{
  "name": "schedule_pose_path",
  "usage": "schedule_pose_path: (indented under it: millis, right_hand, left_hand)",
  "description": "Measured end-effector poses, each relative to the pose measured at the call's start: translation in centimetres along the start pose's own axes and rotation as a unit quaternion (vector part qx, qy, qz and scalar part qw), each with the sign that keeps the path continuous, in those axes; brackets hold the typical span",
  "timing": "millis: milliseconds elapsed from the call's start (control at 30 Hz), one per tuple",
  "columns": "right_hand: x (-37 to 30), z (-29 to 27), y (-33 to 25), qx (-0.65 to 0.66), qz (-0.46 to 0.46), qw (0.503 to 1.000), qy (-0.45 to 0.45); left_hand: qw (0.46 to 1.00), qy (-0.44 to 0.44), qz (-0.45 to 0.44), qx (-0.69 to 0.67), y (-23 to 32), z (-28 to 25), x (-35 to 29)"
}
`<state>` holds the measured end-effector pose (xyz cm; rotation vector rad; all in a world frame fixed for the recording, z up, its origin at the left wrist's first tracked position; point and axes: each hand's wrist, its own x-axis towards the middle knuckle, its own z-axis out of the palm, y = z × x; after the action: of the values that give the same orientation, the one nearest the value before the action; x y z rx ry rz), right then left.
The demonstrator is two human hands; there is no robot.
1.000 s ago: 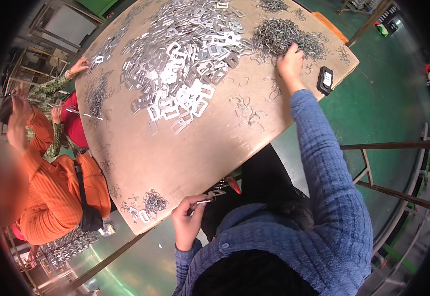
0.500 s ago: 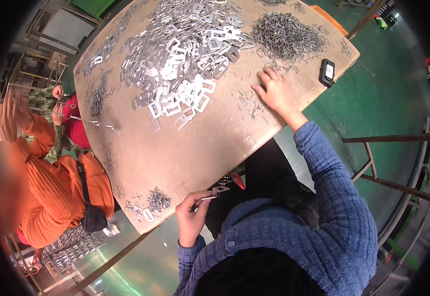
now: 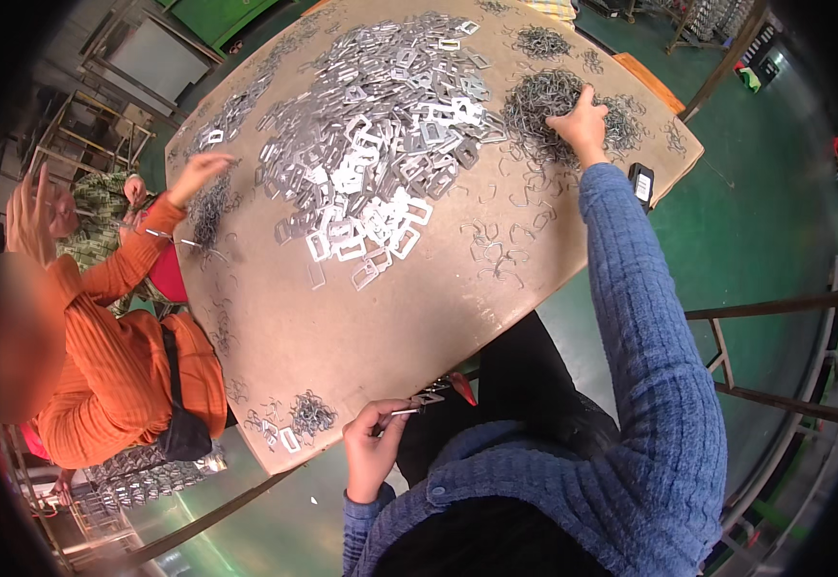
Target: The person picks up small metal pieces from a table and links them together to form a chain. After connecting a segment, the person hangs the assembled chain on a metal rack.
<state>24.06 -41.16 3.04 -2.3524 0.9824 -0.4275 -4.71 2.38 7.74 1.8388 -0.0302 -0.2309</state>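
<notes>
At the table's near edge, my left hand (image 3: 371,447) is closed, thumb and fingers pinching a flat metal frame (image 3: 427,397). Just beyond it, below the table edge, shows a red-tipped object (image 3: 462,388), partly hidden. My right hand (image 3: 584,127) reaches to the far right, onto a heap of bent wire hooks (image 3: 539,106). Its thumb and forefinger are spread; the other fingers are partly hidden. Loose wire hooks (image 3: 493,252) lie scattered nearer to me, under the reach of my right arm. A large pile of silvery rectangular metal frames (image 3: 371,144) covers the table's middle.
The brown-topped table (image 3: 284,317) carries a small hook heap (image 3: 312,413) at its near left corner. A black box (image 3: 641,181) lies at the right edge. On the left sit a person in orange (image 3: 130,375), one arm over the table, and another in patterned clothing (image 3: 101,216).
My right hand has moved farther away, from the scattered hooks to the heap. My left hand keeps its pinch. The person in orange now extends an arm over the table.
</notes>
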Motion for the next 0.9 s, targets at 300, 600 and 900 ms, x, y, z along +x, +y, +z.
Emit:
schedule_pose_path:
  millis: [300,600,900]
  right_hand:
    - [6.7,-5.6,-2.4,0.083,-0.102,0.987,0.093]
    - [12.0,-7.1,-4.3,0.174,-0.124,0.971,0.107]
    - [4.6,1.7,0.2,0.267,-0.033,0.96,0.073]
  left_hand:
    - [1.0,-0.016,-0.001,-0.02,0.0,-0.7,0.1]
    - [1.0,-0.024,-0.015,-0.001,0.7,-0.2,0.7]
    - [0.999,-0.027,-0.043,0.003,1.1,0.1,0.7]
